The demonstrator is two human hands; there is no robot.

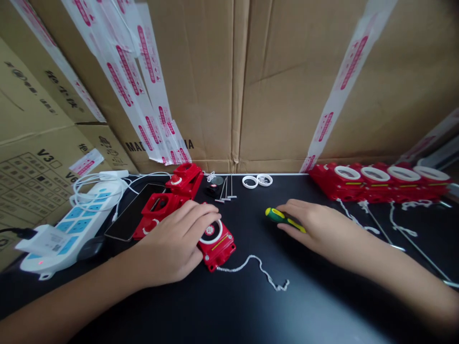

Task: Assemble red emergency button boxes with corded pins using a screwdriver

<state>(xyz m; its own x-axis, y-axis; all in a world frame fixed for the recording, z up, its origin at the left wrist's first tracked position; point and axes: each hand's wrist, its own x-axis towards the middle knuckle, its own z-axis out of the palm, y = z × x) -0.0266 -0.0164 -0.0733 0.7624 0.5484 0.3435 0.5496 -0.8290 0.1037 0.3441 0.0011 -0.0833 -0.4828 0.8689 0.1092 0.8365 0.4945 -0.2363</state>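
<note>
My left hand (179, 239) is wrapped over a red plastic housing (223, 248) lying on the black table. The housing has a white ring around a dark round window, a yellow strip and screws at its corners. A white braided cord (260, 260) trails from its near end across the table. In my right hand (311, 222) is a green and yellow screwdriver handle (276, 215), its rounded butt pointing left; I cannot see its blade. Beyond my left hand are more red parts (186, 180), partly hidden by the fingers.
White rings (250, 182), metal T-shaped rods (225, 191) and a small black part (213, 191) lie at the back. Several red units (380, 184) with cords line the right. At left are a power strip (77, 222) and a phone (134, 215). Cardboard (279, 95) walls the rear.
</note>
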